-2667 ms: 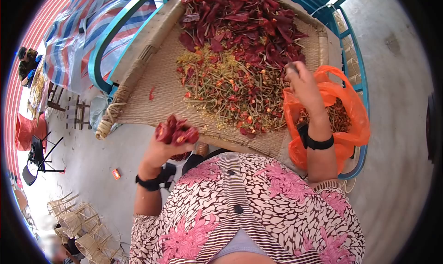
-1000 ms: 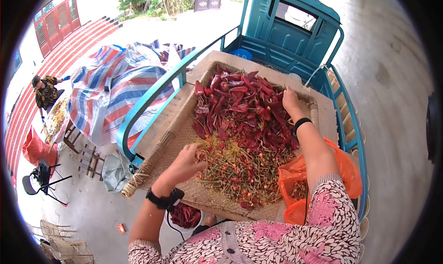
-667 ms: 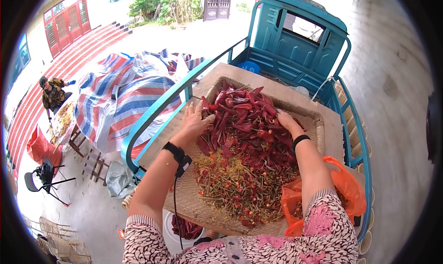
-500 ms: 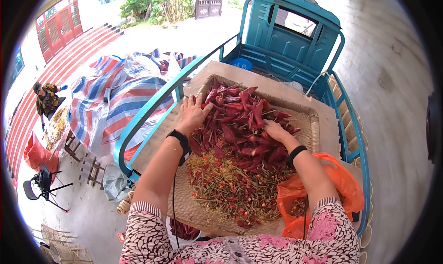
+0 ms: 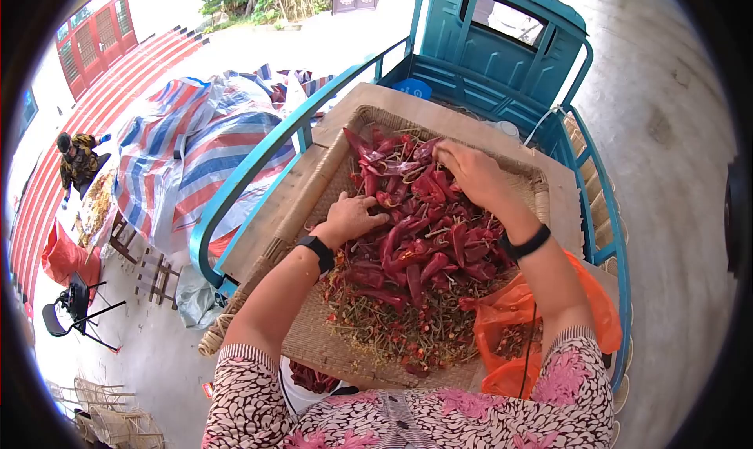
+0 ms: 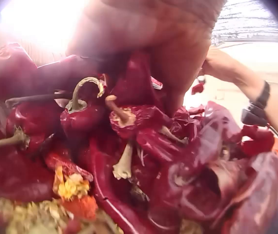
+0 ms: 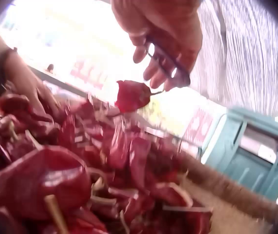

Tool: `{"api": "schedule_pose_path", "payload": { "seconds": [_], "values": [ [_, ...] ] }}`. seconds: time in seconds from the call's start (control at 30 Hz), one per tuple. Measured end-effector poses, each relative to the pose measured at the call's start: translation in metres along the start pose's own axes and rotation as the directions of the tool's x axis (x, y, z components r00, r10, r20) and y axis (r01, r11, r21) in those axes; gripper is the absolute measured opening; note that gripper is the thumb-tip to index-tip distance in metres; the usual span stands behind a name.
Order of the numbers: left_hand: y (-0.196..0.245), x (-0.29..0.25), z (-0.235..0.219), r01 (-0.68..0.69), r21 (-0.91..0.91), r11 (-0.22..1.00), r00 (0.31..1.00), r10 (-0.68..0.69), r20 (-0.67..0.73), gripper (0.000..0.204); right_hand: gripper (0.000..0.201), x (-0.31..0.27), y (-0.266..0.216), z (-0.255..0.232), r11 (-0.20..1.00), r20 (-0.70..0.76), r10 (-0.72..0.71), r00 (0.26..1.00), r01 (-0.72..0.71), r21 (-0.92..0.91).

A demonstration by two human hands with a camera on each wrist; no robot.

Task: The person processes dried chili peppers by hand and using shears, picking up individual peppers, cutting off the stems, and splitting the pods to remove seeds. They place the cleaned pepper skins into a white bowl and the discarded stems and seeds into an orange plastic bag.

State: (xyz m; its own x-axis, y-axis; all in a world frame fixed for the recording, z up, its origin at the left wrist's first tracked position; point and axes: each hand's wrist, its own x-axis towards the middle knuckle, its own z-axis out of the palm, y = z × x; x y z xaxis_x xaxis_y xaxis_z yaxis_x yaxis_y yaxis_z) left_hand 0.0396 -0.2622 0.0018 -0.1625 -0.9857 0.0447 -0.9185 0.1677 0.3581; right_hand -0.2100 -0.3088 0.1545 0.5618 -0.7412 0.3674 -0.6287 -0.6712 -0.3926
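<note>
Dried red peppers (image 5: 423,249) with stems are heaped in a shallow woven tray (image 5: 541,198). At the heap's left side my left hand (image 5: 351,218) rests among the peppers; its fingertips are hidden by them in the left wrist view, so I cannot tell whether it grips any. Above the far part of the heap is my right hand (image 5: 474,174). In the right wrist view its curled fingers hold a dark, slender scissors-like tool (image 7: 165,62), and a single red pepper (image 7: 131,96) hangs by its stem at the fingertips. Cut stems and yellow seeds (image 5: 376,327) lie nearer my body.
An orange plastic bag (image 5: 502,316) with stem scraps sits at the tray's near right. Below the near edge stands a white bucket (image 5: 293,400) of peppers. Teal cart rails (image 5: 227,206) flank the tray. A striped tarp (image 5: 180,151) and another person (image 5: 78,163) are at left.
The left hand let go of its bunch of peppers, and both hands went to the heap. Peppers have been spread toward my body over the stems. The right hand has risen to the heap's far side.
</note>
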Motion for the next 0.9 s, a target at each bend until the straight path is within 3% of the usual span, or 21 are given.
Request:
{"api": "schedule_pose_path", "payload": {
  "seconds": [0.03, 0.13, 0.17, 0.27, 0.33, 0.37, 0.4, 0.5, 0.57, 0.63, 0.67, 0.7, 0.77, 0.83, 0.9],
  "values": [
    [0.017, -0.015, -0.012, 0.014, 0.035, 0.999, 1.000, -0.014, -0.006, 0.051, 0.027, 0.021, 0.014, 0.020, 0.999, -0.053, 0.001, 0.999, -0.004, -0.053],
    [0.021, -0.035, 0.010, -0.123, 0.019, 0.992, 0.985, 0.124, -0.123, 0.049, 0.029, 0.068, 0.054, 0.084, 0.986, -0.123, 0.041, 0.992, -0.060, -0.157],
    [0.035, -0.047, 0.002, -0.054, -0.020, 0.998, 0.997, 0.053, -0.065, 0.049, 0.030, 0.079, 0.062, 0.103, 0.980, -0.132, 0.062, 0.989, -0.085, -0.180],
    [0.056, -0.072, -0.003, -0.092, -0.001, 0.996, 0.996, 0.092, 0.006, 0.049, 0.034, 0.082, 0.079, 0.135, 0.947, 0.041, 0.206, 0.978, -0.189, -0.260],
    [0.064, -0.081, -0.005, -0.111, 0.010, 0.994, 0.992, 0.110, 0.061, 0.051, 0.032, 0.093, 0.116, 0.172, 0.949, 0.233, 0.144, 0.962, -0.067, -0.309],
    [0.061, -0.084, -0.002, -0.130, -0.010, 0.991, 0.991, 0.130, 0.018, 0.051, 0.031, 0.086, 0.116, 0.166, 0.919, 0.376, 0.012, 0.927, 0.138, -0.370],
    [0.055, -0.085, 0.003, -0.151, -0.034, 0.988, 0.988, 0.150, -0.025, 0.052, 0.030, 0.079, 0.115, 0.159, 0.858, 0.504, -0.120, 0.855, 0.345, -0.382],
    [0.048, -0.093, 0.000, -0.193, -0.077, 0.978, 0.981, 0.190, -0.042, 0.060, 0.029, 0.046, 0.103, 0.132, 0.665, 0.630, -0.439, 0.641, 0.703, -0.251],
    [0.043, -0.096, 0.001, -0.219, -0.091, 0.971, 0.975, 0.214, -0.064, 0.059, 0.029, 0.014, 0.080, 0.110, 0.867, 0.550, -0.308, 0.776, 0.467, -0.172],
    [0.043, -0.104, -0.008, -0.267, -0.026, 0.963, 0.961, 0.264, -0.082, 0.058, 0.030, -0.020, 0.065, 0.095, 0.985, 0.484, -0.091, 0.870, 0.150, -0.084],
    [0.039, -0.107, -0.006, -0.303, 0.002, 0.953, 0.943, 0.300, -0.144, 0.056, 0.033, -0.027, 0.063, 0.089, 0.980, 0.525, -0.109, 0.844, 0.178, -0.083],
    [0.038, -0.111, -0.010, -0.309, -0.001, 0.951, 0.939, 0.305, -0.158, 0.053, 0.032, -0.037, 0.050, 0.081, 0.988, 0.498, -0.081, 0.864, 0.136, -0.075],
    [0.037, -0.120, -0.020, -0.314, -0.015, 0.949, 0.936, 0.306, -0.173, 0.047, 0.029, -0.053, 0.049, 0.080, 0.974, 0.402, -0.214, 0.890, 0.224, 0.022],
    [0.034, -0.129, -0.027, -0.294, -0.045, 0.955, 0.946, 0.284, -0.159, 0.040, 0.026, -0.063, 0.019, 0.057, 0.966, 0.433, -0.188, 0.881, 0.246, -0.082],
    [0.041, -0.144, -0.035, -0.216, -0.078, 0.973, 0.965, 0.200, -0.171, 0.036, 0.025, -0.069, 0.011, 0.047, 0.886, 0.371, -0.301, 0.879, 0.402, -0.233]
  ]
}}
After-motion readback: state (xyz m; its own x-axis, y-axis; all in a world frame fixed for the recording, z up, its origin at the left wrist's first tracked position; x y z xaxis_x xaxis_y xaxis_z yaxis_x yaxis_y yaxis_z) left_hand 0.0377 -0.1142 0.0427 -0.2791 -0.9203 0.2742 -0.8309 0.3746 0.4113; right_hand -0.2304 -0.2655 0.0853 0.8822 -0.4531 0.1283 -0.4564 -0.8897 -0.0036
